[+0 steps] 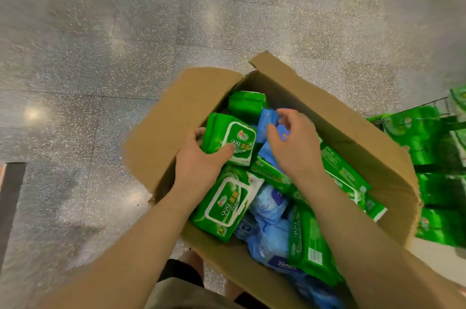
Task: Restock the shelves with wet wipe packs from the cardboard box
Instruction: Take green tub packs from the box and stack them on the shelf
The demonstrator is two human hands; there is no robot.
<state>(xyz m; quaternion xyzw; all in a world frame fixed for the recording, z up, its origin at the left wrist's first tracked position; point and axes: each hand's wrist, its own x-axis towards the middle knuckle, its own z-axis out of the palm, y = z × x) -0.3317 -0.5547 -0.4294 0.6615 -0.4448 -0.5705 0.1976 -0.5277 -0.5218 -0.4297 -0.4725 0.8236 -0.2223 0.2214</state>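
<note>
Cardboard box (161,132) sits open on the floor, full of green and blue packs. Our left hand (199,157) grips a green wet wipe pack (230,140) by its left edge. Right hand (295,143) hovers, fingers curled over a blue pack (269,120); contact unclear, maybe pinching. We judge the packs soft, light and slick; best held across the short sides. Shelf stock (433,147) is at right.

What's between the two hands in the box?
Head view: the green wet wipe pack gripped by the left hand, then blue packs under the right hand's curled fingers.
</note>
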